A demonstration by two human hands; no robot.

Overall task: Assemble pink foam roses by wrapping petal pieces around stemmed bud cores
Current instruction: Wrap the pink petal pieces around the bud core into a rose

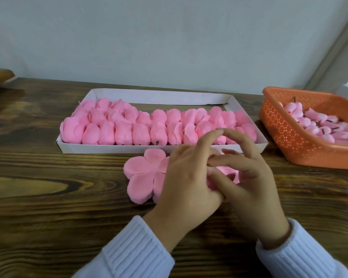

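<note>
A flat pink foam petal piece [144, 173] with several rounded lobes lies on the wooden table just in front of the white box. My left hand [186, 177] and my right hand [247, 175] meet over its right side, fingers pinching a pink foam rose [227, 171] between them. A dark stem tip [209, 165] shows at the fingertips. Most of the held piece is hidden by my fingers.
A shallow white cardboard box [163, 149] holds rows of finished pink roses [141, 125]. An orange perforated plastic basket [289, 135] at the right contains several stemmed pink bud cores [317, 125]. A wall rises behind the table.
</note>
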